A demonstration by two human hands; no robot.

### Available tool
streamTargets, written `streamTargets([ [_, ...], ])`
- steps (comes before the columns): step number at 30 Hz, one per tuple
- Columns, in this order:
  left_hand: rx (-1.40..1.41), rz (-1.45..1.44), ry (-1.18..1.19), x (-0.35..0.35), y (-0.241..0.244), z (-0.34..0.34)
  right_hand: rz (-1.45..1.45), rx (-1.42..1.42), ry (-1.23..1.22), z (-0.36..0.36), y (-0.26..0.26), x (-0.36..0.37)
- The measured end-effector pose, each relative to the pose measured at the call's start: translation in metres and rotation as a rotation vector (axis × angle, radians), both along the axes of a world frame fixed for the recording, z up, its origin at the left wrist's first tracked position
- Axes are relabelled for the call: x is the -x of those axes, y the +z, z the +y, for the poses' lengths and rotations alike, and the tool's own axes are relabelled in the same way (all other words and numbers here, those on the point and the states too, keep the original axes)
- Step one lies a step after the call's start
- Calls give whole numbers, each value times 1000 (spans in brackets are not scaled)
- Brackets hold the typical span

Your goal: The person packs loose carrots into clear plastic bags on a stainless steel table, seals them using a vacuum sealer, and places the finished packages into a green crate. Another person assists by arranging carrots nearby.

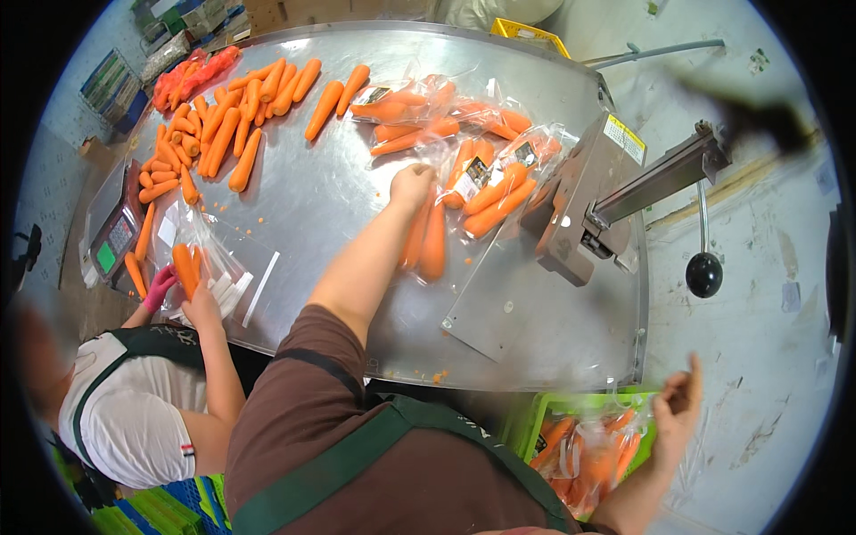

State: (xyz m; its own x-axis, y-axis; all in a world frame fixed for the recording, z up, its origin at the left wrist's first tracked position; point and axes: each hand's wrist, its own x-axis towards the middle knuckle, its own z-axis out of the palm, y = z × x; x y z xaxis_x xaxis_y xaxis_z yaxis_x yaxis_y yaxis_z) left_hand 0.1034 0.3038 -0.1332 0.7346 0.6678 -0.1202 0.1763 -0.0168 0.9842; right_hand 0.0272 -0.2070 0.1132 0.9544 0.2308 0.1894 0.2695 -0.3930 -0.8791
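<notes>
My left hand grips the gathered top of a clear plastic bag of carrots, which lies on the steel table. Several more bagged carrots lie just beyond and to the right of it, some with dark labels. My right hand is off the table's near right corner, with the index finger stretched out and nothing seen in it. Beside that hand, below the table edge, a green plastic crate contains bagged carrots.
A brown metal device with a lever and black ball knob stands at the table's right end. At left, a co-worker holds carrots by a plastic bag. Loose carrots lie near a digital scale.
</notes>
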Motion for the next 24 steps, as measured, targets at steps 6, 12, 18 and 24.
streamTargets([
  [6,476,-399,-304,86,102,-74,243,226,421,133,-114,-15],
  [12,226,-432,-572,143,119,-106,527,-403,416,224,-114,-26],
  [18,-569,-413,-503,145,110,-170,-294,-147,519,181,-105,12],
  [24,-555,-649,-1027,97,180,-229,-125,91,137,132,-128,-5],
])
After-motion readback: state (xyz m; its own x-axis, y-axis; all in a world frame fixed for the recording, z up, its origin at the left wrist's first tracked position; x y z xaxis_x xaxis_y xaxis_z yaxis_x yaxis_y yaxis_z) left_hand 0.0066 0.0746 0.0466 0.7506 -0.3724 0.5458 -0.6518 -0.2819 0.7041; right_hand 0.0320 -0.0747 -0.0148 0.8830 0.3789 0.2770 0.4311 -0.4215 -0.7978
